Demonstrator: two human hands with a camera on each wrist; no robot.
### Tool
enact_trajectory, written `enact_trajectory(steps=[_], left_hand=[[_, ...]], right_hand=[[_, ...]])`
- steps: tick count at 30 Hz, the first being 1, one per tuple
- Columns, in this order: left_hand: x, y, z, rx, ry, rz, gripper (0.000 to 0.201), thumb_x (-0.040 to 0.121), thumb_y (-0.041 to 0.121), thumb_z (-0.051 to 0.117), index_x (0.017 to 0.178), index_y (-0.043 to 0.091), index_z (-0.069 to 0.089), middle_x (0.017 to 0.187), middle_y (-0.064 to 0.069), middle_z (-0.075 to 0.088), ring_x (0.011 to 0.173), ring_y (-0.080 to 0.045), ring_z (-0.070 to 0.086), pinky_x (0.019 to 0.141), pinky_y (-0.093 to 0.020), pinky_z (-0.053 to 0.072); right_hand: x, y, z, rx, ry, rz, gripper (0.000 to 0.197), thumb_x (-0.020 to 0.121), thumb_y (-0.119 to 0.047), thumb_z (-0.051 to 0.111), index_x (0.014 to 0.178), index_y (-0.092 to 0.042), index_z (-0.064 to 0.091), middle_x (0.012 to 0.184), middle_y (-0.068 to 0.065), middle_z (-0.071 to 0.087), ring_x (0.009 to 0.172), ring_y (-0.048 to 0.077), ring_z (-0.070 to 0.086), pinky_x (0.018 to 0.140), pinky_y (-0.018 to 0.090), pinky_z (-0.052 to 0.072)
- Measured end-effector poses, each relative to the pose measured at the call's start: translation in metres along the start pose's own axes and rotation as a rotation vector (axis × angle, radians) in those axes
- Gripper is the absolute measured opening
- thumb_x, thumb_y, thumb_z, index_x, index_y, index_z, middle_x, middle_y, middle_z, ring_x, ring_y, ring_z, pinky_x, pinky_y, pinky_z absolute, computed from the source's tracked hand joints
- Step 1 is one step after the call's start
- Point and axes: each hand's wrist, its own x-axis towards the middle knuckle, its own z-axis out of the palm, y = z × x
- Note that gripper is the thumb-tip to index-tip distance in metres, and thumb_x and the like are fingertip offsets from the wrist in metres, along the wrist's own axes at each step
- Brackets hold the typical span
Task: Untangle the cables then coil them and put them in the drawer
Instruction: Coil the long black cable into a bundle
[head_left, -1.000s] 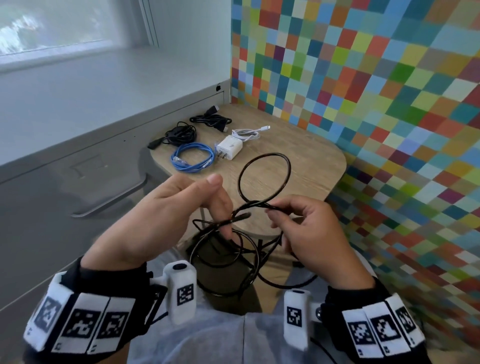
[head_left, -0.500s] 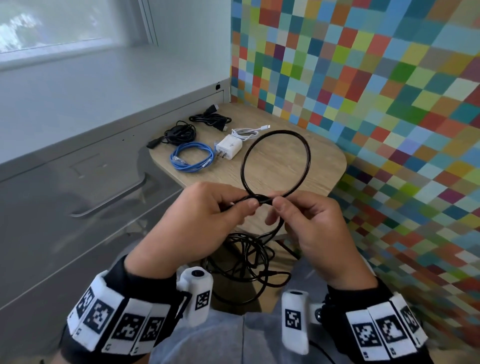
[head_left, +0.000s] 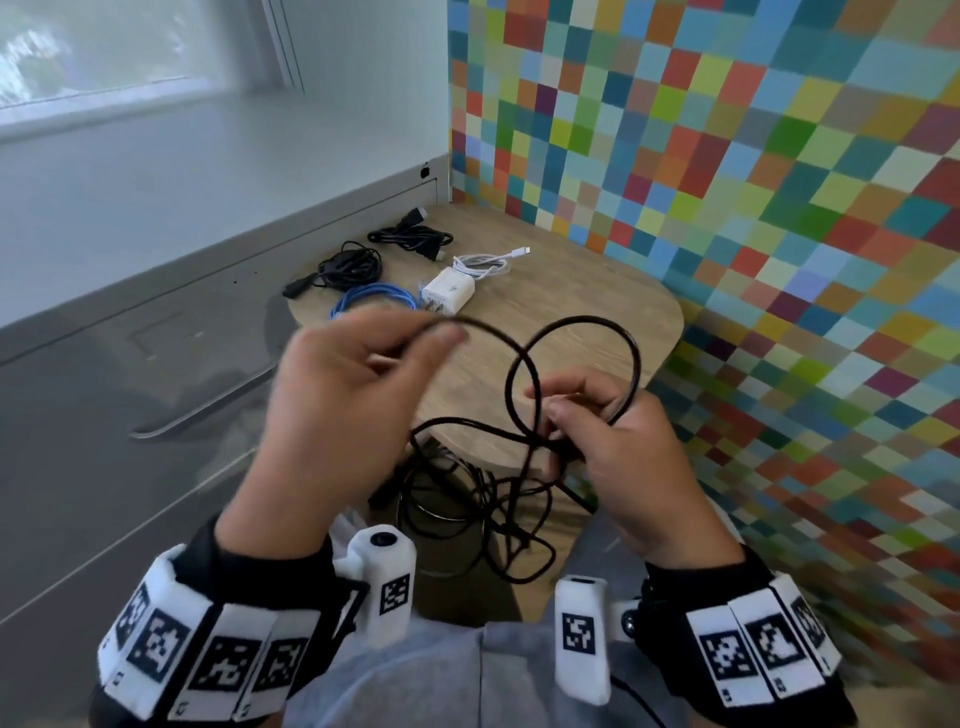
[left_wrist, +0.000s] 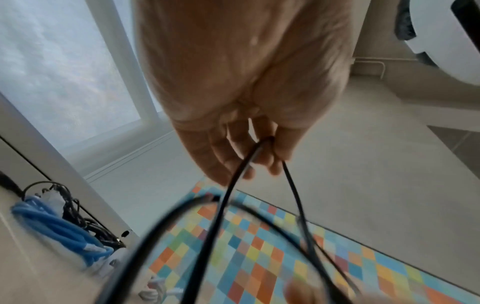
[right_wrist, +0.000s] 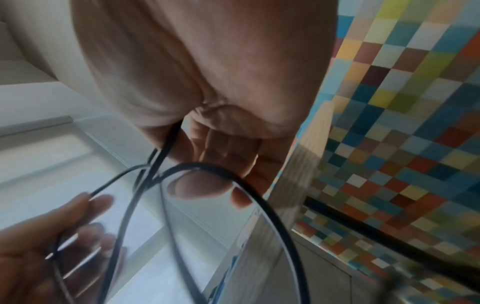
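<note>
A long black cable (head_left: 636, 358) forms a round loop above the wooden table (head_left: 597, 296). My right hand (head_left: 613, 441) pinches the loop's crossing point between thumb and fingers (right_wrist: 197, 187). My left hand (head_left: 332, 395), raised and blurred, pinches a strand of the same black cable (left_wrist: 241, 170) and holds it out to the left. The rest of the cable hangs in a tangled heap (head_left: 483, 509) below my hands. On the table lie a blue coiled cable (head_left: 374, 301), two black coiled cables (head_left: 353, 265) and a white charger (head_left: 449, 293) with a white cable (head_left: 485, 262).
A grey cabinet with a closed drawer and its long handle (head_left: 208, 405) stands to the left of the table. A wall of coloured squares (head_left: 753, 208) runs along the right. A window (head_left: 104, 52) is at the upper left.
My left hand has left the loop's crossing and pulled a strand up and to the left. The right hand keeps the loop, which has tilted right.
</note>
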Motion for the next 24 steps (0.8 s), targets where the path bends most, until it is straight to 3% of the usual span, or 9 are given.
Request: enact_trajectory(steps=[3, 8, 12, 16, 18, 19, 20, 22, 24], left_hand=[[0.009, 0.002, -0.015, -0.166, 0.197, -0.068, 0.014, 0.099, 0.025, 0.066, 0.090, 0.026, 0.077, 0.064, 0.002, 0.066, 0.063, -0.020, 0.063, 0.071, -0.046, 0.056], [0.005, 0.001, -0.019, -0.321, 0.035, -0.171, 0.021, 0.094, 0.004, 0.058, 0.096, 0.018, 0.074, 0.062, -0.001, 0.059, 0.060, -0.021, 0.057, 0.070, -0.047, 0.053], [0.003, 0.010, -0.018, -0.422, -0.067, -0.185, 0.021, 0.091, 0.003, 0.057, 0.095, 0.016, 0.073, 0.070, -0.002, 0.059, 0.060, -0.023, 0.057, 0.062, -0.035, 0.053], [0.007, 0.000, -0.026, -0.086, 0.010, -0.237, 0.034, 0.086, 0.010, 0.068, 0.114, 0.030, 0.071, 0.103, 0.008, 0.071, 0.090, -0.013, 0.068, 0.089, -0.048, 0.059], [0.007, -0.002, -0.030, 0.132, 0.017, -0.201, 0.050, 0.086, 0.017, 0.075, 0.130, 0.037, 0.062, 0.124, 0.014, 0.065, 0.113, -0.003, 0.064, 0.100, -0.043, 0.055], [0.006, 0.000, -0.031, 0.199, 0.013, -0.145, 0.056, 0.086, 0.016, 0.075, 0.135, 0.038, 0.058, 0.129, 0.016, 0.063, 0.120, 0.000, 0.060, 0.103, -0.039, 0.053], [0.005, 0.003, -0.030, 0.236, -0.008, -0.083, 0.058, 0.086, 0.015, 0.076, 0.137, 0.038, 0.057, 0.131, 0.018, 0.062, 0.123, 0.002, 0.057, 0.105, -0.034, 0.050], [0.002, 0.011, -0.023, 0.294, -0.143, 0.013, 0.052, 0.086, 0.020, 0.076, 0.131, 0.042, 0.063, 0.127, 0.025, 0.065, 0.122, 0.006, 0.057, 0.106, -0.023, 0.045], [-0.003, 0.016, -0.011, 0.375, -0.353, -0.004, 0.042, 0.085, 0.032, 0.075, 0.122, 0.048, 0.066, 0.116, 0.032, 0.067, 0.113, 0.012, 0.059, 0.097, -0.012, 0.046]], right_hand=[[-0.001, -0.001, -0.007, 0.057, -0.074, 0.062, 0.042, 0.102, 0.005, 0.047, 0.090, -0.018, 0.080, 0.072, 0.004, 0.060, 0.065, 0.019, 0.057, 0.065, 0.039, 0.052], [-0.002, -0.003, -0.007, 0.140, -0.149, 0.153, 0.044, 0.106, -0.003, 0.043, 0.101, -0.023, 0.082, 0.070, 0.003, 0.050, 0.054, 0.018, 0.037, 0.048, 0.029, 0.036], [-0.005, 0.000, 0.001, 0.085, -0.245, 0.133, 0.019, 0.097, -0.027, 0.066, 0.095, -0.018, 0.082, 0.069, 0.015, 0.046, 0.050, 0.014, 0.037, 0.046, 0.027, 0.035], [-0.004, 0.003, -0.003, 0.040, -0.214, 0.022, 0.042, 0.078, -0.058, 0.082, 0.080, -0.016, 0.075, 0.070, 0.037, 0.047, 0.047, 0.032, 0.034, 0.045, 0.031, 0.029], [-0.004, -0.001, -0.006, -0.057, -0.210, -0.033, 0.026, 0.093, -0.038, 0.076, 0.080, -0.015, 0.075, 0.062, 0.018, 0.055, 0.048, 0.024, 0.046, 0.047, 0.028, 0.034], [-0.005, -0.003, -0.006, -0.112, -0.225, -0.047, 0.020, 0.098, -0.023, 0.071, 0.082, -0.012, 0.076, 0.059, 0.000, 0.061, 0.050, 0.009, 0.054, 0.051, 0.019, 0.039], [-0.006, -0.005, -0.004, -0.168, -0.250, -0.046, 0.019, 0.099, -0.013, 0.068, 0.083, -0.010, 0.078, 0.061, -0.008, 0.066, 0.056, 0.001, 0.060, 0.055, 0.011, 0.042], [-0.009, -0.006, 0.003, -0.231, -0.310, -0.025, 0.019, 0.099, -0.011, 0.067, 0.085, -0.011, 0.080, 0.074, -0.008, 0.075, 0.071, -0.001, 0.069, 0.065, 0.011, 0.048], [-0.011, -0.007, 0.010, -0.249, -0.328, -0.032, 0.019, 0.098, -0.012, 0.068, 0.085, -0.013, 0.081, 0.084, 0.000, 0.079, 0.084, 0.013, 0.074, 0.075, 0.019, 0.054]])
